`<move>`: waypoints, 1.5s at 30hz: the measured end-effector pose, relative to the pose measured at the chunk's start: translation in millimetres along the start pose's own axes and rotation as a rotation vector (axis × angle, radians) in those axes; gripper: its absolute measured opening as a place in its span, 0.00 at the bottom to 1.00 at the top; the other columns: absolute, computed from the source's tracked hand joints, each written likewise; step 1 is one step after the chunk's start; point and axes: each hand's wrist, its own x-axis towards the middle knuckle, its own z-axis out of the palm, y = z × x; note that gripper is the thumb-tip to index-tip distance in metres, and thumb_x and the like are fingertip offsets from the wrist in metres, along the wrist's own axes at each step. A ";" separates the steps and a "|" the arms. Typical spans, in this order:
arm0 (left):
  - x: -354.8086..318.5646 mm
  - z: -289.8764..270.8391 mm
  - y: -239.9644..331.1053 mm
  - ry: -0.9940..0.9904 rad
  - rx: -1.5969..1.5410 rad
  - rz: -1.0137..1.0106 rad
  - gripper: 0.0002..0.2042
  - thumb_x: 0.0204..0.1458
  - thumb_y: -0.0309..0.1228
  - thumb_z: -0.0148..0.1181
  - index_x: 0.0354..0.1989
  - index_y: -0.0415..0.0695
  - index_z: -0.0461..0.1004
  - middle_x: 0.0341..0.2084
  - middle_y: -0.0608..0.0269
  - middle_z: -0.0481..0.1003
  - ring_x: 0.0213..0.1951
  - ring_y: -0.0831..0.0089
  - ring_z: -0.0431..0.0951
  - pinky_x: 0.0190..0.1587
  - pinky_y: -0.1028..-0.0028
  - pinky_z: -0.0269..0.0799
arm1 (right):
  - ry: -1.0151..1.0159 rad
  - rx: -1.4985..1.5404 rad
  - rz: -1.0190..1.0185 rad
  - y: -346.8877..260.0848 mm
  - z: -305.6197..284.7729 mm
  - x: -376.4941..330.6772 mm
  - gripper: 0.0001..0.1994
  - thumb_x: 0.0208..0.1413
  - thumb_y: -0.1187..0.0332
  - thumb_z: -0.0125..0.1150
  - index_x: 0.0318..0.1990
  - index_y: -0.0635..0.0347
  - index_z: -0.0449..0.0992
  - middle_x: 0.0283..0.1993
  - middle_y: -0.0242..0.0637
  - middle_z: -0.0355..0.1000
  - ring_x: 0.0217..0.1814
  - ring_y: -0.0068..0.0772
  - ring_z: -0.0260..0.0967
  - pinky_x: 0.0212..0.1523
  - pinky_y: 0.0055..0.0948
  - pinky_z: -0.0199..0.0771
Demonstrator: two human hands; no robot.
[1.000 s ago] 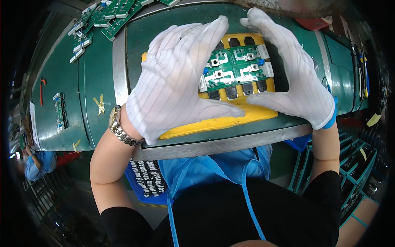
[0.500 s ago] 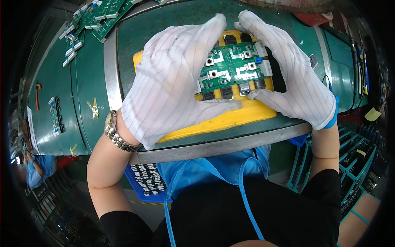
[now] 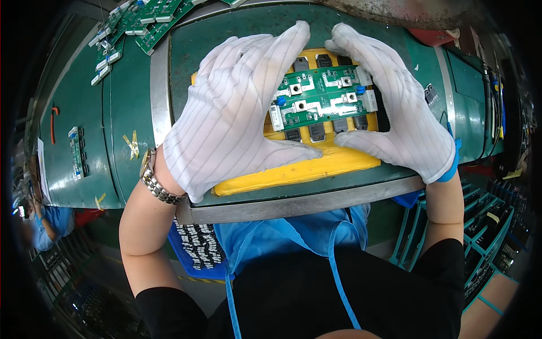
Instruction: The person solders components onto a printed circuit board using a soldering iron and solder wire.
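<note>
A green circuit board [image 3: 322, 99] lies on a yellow pad [image 3: 305, 174] in front of me, with black transistors [image 3: 317, 133] along its near and far edges. White connectors [image 3: 276, 117] and small blue parts sit at its ends. My left hand [image 3: 237, 113], in a striped white glove, curves around the left end; its thumb stretches along the near side and its fingers reach past the far edge. Around the right end, my gloved right hand [image 3: 398, 107] is spread likewise, thumb tip close to the near transistors. Whether either hand touches the board I cannot tell.
More green boards [image 3: 155, 22] are piled at the far left. A narrow board [image 3: 77, 152] and an orange-handled tool [image 3: 53, 124] lie on the left of the green bench. A blue bin [image 3: 199, 248] of small parts stands below the metal bench edge [image 3: 305, 204]; racks [image 3: 488, 243] are at right.
My left hand has shifted slightly left off the board, uncovering its left connector and blue part. The thumbs sit slightly farther from the near transistors. The whole view has shifted a little.
</note>
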 end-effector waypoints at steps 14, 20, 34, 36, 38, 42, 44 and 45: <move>1.0 -4.7 -0.2 -0.086 -0.032 -0.031 0.58 0.33 0.57 0.77 0.73 0.43 0.55 0.59 0.52 0.73 0.62 0.51 0.70 0.69 0.50 0.55 | 0.026 -0.004 0.016 -1.3 -4.2 4.3 0.48 0.41 0.57 0.77 0.71 0.58 0.59 0.71 0.46 0.62 0.74 0.51 0.58 0.75 0.44 0.54; -0.3 -3.7 -0.2 -0.086 -0.017 -0.047 0.58 0.33 0.56 0.78 0.73 0.44 0.55 0.58 0.52 0.73 0.62 0.52 0.70 0.70 0.50 0.54 | 0.047 -0.031 0.096 0.3 -8.4 0.8 0.49 0.39 0.61 0.77 0.72 0.58 0.59 0.69 0.46 0.65 0.71 0.47 0.63 0.74 0.42 0.56; -3.3 -3.4 -9.9 0.036 -0.077 0.176 0.64 0.24 0.54 0.82 0.73 0.43 0.53 0.63 0.53 0.68 0.63 0.52 0.66 0.69 0.58 0.56 | 0.101 0.271 0.156 10.6 -14.7 -7.1 0.45 0.47 0.73 0.68 0.75 0.54 0.53 0.71 0.46 0.61 0.72 0.46 0.60 0.75 0.40 0.53; -5.5 -3.9 -5.7 -0.026 -0.077 0.021 0.65 0.23 0.55 0.82 0.74 0.44 0.52 0.63 0.52 0.67 0.64 0.52 0.65 0.69 0.58 0.55 | 0.085 0.090 0.124 8.2 -14.4 -5.7 0.45 0.42 0.75 0.65 0.73 0.59 0.54 0.70 0.48 0.64 0.74 0.46 0.59 0.76 0.41 0.51; -6.6 -5.3 -6.8 -0.031 -0.058 -0.004 0.65 0.23 0.56 0.82 0.74 0.45 0.52 0.64 0.52 0.66 0.65 0.51 0.64 0.70 0.57 0.55 | 0.027 0.161 0.096 2.9 -13.9 -4.8 0.49 0.41 0.74 0.69 0.74 0.57 0.52 0.71 0.48 0.62 0.74 0.48 0.58 0.77 0.42 0.49; -7.5 -4.1 -11.6 -0.031 -0.001 -0.011 0.64 0.25 0.55 0.82 0.74 0.46 0.51 0.65 0.51 0.65 0.66 0.50 0.63 0.70 0.56 0.54 | 0.001 0.098 0.039 0.3 -11.2 -5.7 0.51 0.39 0.74 0.71 0.75 0.57 0.50 0.73 0.47 0.59 0.76 0.49 0.55 0.78 0.43 0.47; -7.9 -3.4 -13.6 -0.032 0.025 -0.016 0.64 0.26 0.56 0.81 0.74 0.46 0.51 0.65 0.51 0.65 0.66 0.49 0.63 0.70 0.56 0.54 | -0.016 0.019 0.058 -1.8 -9.5 -5.1 0.54 0.38 0.73 0.75 0.75 0.57 0.49 0.74 0.47 0.56 0.77 0.50 0.52 0.78 0.42 0.45; -7.5 -3.5 -14.3 -0.032 0.048 -0.020 0.63 0.27 0.56 0.81 0.74 0.45 0.50 0.65 0.50 0.65 0.65 0.49 0.63 0.70 0.56 0.54 | -0.012 0.016 0.048 -1.3 -8.6 -4.9 0.54 0.38 0.73 0.75 0.75 0.57 0.49 0.74 0.47 0.56 0.77 0.50 0.52 0.78 0.42 0.45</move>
